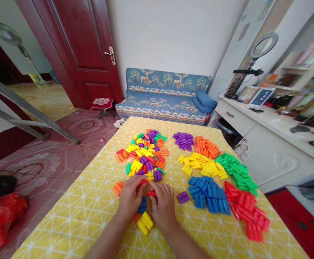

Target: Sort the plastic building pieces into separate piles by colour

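My left hand [130,198] and my right hand [163,205] rest close together on the yellow patterned tablecloth [92,208]. The left fingers pinch a red plastic block [142,182]. A second red block [151,193] is pinched by the right fingers. Between my wrists lie a blue block [142,205] and yellow blocks [145,223]. Just beyond my fingers spreads a mixed pile of coloured blocks [146,154]. An orange block [117,187] lies left of my left hand.
Sorted heaps lie to the right: purple [183,139], orange [206,146], yellow [202,166], green [236,172], blue [208,192], red [245,210]. A lone purple block [183,196] sits near my right hand. A blue sofa [164,95], red door [81,50] and white desk [267,136] surround the table.
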The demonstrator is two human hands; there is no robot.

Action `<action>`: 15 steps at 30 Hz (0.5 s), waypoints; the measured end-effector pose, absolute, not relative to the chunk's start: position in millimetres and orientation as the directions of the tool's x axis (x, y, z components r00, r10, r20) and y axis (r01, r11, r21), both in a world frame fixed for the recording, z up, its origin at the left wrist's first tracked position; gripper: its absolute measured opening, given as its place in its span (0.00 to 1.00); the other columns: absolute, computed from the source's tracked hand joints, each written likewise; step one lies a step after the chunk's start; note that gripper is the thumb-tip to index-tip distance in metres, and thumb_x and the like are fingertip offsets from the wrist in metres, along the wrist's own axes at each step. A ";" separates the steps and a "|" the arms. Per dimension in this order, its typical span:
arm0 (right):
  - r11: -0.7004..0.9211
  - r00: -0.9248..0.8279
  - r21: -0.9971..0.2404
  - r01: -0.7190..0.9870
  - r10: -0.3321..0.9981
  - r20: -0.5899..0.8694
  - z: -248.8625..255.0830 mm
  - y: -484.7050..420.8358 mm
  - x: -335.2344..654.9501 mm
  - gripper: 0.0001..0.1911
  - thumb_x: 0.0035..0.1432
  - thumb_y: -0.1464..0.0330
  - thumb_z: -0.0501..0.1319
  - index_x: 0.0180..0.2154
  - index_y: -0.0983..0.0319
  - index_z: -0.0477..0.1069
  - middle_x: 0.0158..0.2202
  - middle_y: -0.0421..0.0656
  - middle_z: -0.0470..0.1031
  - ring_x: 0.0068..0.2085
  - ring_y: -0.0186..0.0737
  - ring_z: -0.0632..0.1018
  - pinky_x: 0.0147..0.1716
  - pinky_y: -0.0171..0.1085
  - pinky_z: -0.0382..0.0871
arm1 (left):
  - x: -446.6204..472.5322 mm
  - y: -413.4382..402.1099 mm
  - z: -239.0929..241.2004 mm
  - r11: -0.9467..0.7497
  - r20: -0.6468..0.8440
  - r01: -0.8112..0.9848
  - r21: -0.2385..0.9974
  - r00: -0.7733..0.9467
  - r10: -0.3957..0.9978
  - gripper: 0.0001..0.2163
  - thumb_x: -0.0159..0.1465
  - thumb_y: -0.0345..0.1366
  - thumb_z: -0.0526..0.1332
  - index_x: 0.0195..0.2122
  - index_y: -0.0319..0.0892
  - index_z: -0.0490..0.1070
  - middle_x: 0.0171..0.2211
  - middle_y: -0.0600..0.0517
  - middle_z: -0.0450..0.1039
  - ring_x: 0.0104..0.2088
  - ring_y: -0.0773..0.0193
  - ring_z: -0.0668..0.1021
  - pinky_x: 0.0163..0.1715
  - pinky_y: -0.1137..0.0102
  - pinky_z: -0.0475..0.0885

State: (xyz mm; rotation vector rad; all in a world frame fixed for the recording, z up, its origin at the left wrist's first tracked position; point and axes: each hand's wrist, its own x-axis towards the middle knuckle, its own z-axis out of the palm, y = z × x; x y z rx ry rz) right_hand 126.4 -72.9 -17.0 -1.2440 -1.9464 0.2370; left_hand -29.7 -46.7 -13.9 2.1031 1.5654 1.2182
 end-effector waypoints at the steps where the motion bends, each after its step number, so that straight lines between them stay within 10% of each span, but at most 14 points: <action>1: 0.519 -0.201 -0.524 0.675 0.813 0.547 -15.1 -74.0 126.8 0.17 0.62 0.72 0.52 0.52 0.59 0.66 0.44 0.45 0.74 0.44 0.43 0.70 0.48 0.46 0.60 | -29.6 -46.1 -16.4 -0.377 0.468 0.653 0.657 0.039 0.883 0.10 0.65 0.35 0.56 0.45 0.44 0.73 0.43 0.48 0.76 0.45 0.57 0.76 0.47 0.60 0.71; 8: 0.596 -0.188 -0.510 0.620 0.744 0.641 13.9 -90.2 137.3 0.12 0.61 0.73 0.55 0.42 0.54 0.73 0.39 0.40 0.76 0.43 0.40 0.73 0.45 0.44 0.64 | -33.0 -46.0 -22.4 -0.382 0.448 0.621 0.684 0.054 0.892 0.09 0.64 0.36 0.57 0.42 0.44 0.74 0.40 0.47 0.76 0.43 0.58 0.77 0.45 0.61 0.73; 15: 0.354 0.229 -0.678 0.645 0.757 0.612 21.8 -113.0 231.5 0.07 0.59 0.66 0.60 0.39 0.59 0.73 0.38 0.45 0.75 0.41 0.43 0.75 0.43 0.44 0.69 | -33.0 -45.5 -21.7 -0.356 0.429 0.639 0.682 0.045 0.902 0.10 0.63 0.38 0.57 0.41 0.44 0.76 0.41 0.48 0.77 0.43 0.57 0.78 0.46 0.60 0.73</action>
